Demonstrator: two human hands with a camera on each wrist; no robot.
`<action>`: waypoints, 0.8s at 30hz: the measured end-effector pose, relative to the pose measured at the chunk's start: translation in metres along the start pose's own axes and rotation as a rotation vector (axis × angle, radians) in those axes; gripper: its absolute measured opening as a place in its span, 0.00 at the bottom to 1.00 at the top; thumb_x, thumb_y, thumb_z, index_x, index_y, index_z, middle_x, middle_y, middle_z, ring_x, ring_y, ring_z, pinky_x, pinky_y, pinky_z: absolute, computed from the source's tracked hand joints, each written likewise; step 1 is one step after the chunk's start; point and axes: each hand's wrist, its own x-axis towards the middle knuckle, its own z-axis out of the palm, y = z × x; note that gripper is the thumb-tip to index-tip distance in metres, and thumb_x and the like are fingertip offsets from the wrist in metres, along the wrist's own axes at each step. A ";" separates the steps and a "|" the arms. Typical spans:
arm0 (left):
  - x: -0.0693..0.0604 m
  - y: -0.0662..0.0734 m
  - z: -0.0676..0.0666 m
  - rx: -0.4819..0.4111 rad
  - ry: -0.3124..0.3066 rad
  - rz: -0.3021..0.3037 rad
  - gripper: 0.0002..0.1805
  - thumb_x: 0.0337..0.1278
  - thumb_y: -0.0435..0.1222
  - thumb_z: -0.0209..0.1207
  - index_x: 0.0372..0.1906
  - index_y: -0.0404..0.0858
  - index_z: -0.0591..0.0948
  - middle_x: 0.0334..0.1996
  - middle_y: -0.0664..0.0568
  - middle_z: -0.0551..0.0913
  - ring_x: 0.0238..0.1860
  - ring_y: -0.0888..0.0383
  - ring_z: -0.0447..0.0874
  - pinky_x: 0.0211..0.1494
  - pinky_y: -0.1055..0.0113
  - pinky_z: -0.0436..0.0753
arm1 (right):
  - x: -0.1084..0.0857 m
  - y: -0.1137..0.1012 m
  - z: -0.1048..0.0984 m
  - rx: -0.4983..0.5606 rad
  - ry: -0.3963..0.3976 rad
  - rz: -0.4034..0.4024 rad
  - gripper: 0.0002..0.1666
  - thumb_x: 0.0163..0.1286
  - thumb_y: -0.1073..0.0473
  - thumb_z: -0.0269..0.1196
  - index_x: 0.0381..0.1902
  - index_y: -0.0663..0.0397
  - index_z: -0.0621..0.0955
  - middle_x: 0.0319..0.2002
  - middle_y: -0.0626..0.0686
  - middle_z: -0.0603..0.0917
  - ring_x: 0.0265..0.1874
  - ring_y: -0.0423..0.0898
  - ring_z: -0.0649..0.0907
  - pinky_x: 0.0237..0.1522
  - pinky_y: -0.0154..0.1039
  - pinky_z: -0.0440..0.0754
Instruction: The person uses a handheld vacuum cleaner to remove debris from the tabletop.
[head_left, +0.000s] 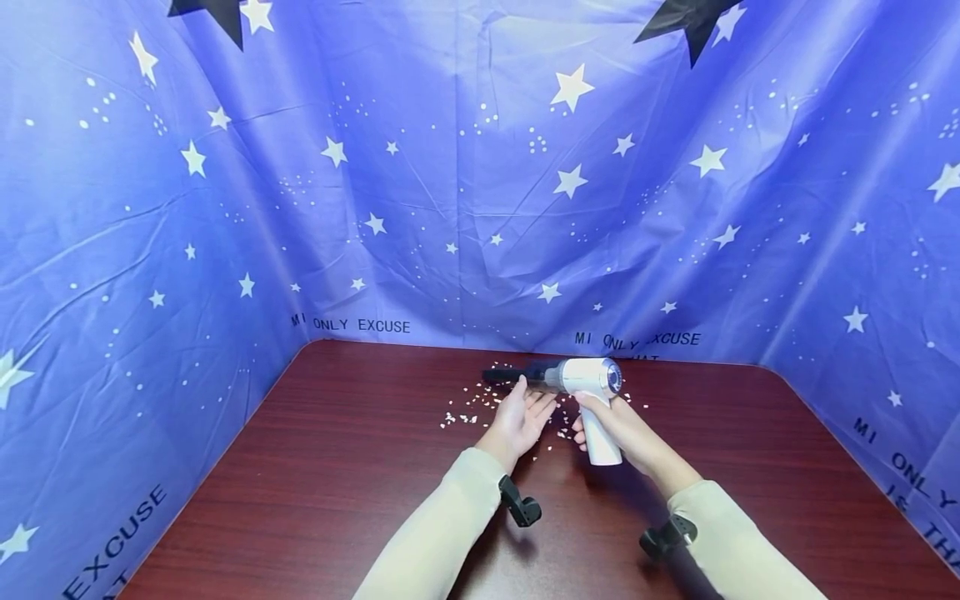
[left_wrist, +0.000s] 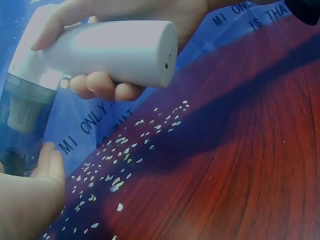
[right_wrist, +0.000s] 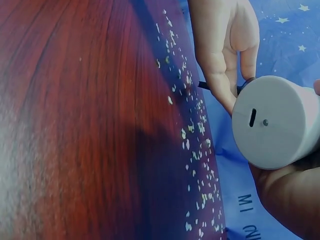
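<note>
R hand [head_left: 632, 432] gripping wht handheld vac [head_left: 588, 377], L hand [head_left: 516, 421] unclenched by blk nozzle [head_left: 501, 377], wht bits [left_wrist: 117, 186] on tbl [head_left: 300, 500]

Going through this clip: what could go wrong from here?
Some small, pale, irregular flakes lie near the far edge of the dark-red wood-grain table, so a sweep might push them off.

The left hand is close to the narrow black nozzle of the white pistol-shaped device, so it could get in the way.

Only the right hand clearly grips the handle, so the device might tilt if that hold loosens.
</note>
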 end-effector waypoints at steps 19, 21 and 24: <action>-0.005 -0.008 0.001 -0.019 0.035 0.018 0.32 0.83 0.44 0.35 0.74 0.22 0.51 0.74 0.27 0.54 0.74 0.36 0.56 0.76 0.54 0.61 | -0.003 0.002 -0.007 0.023 -0.028 0.029 0.19 0.80 0.48 0.52 0.42 0.61 0.72 0.28 0.59 0.83 0.23 0.45 0.84 0.31 0.47 0.88; -0.006 -0.008 0.000 -0.018 0.043 0.026 0.32 0.83 0.44 0.35 0.74 0.21 0.51 0.74 0.27 0.54 0.74 0.36 0.56 0.76 0.53 0.60 | -0.002 0.002 -0.005 0.021 -0.020 0.033 0.19 0.80 0.48 0.53 0.43 0.61 0.71 0.28 0.60 0.83 0.23 0.45 0.84 0.30 0.47 0.88; -0.007 -0.007 -0.001 -0.019 0.061 0.038 0.32 0.82 0.44 0.36 0.74 0.21 0.53 0.73 0.26 0.56 0.74 0.36 0.56 0.76 0.53 0.60 | -0.001 0.003 -0.004 0.019 -0.016 0.044 0.20 0.79 0.47 0.53 0.44 0.61 0.71 0.28 0.61 0.83 0.23 0.45 0.85 0.30 0.47 0.89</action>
